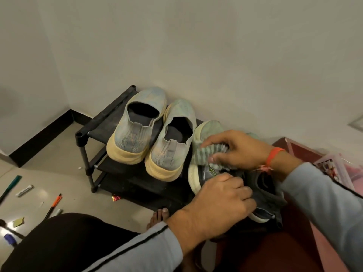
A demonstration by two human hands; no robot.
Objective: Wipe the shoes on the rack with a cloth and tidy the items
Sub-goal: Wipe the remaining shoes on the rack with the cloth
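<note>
A low black shoe rack (102, 122) stands against the wall. Two pale green-grey slip-on shoes with yellowed soles sit on its top shelf, the left shoe (135, 126) and its mate (172, 142) beside it. To their right is a dark grey shoe with a pale sole (198, 173), tilted. My left hand (220, 205) grips this shoe at its collar. My right hand (239, 150) holds a striped green-and-white cloth (202, 154) and presses it onto the shoe's upper. Another pale green shoe toe (212, 128) shows behind the cloth.
On the tiled floor at the left lie an orange-and-black pen (54, 205), a green pen (10, 186), a white tube (24, 190) and small scraps. A red wrapper (115, 198) lies under the rack. A maroon surface (298, 148) with a pink clear box (337, 169) is at right. My toes (159, 214) touch the rack's base.
</note>
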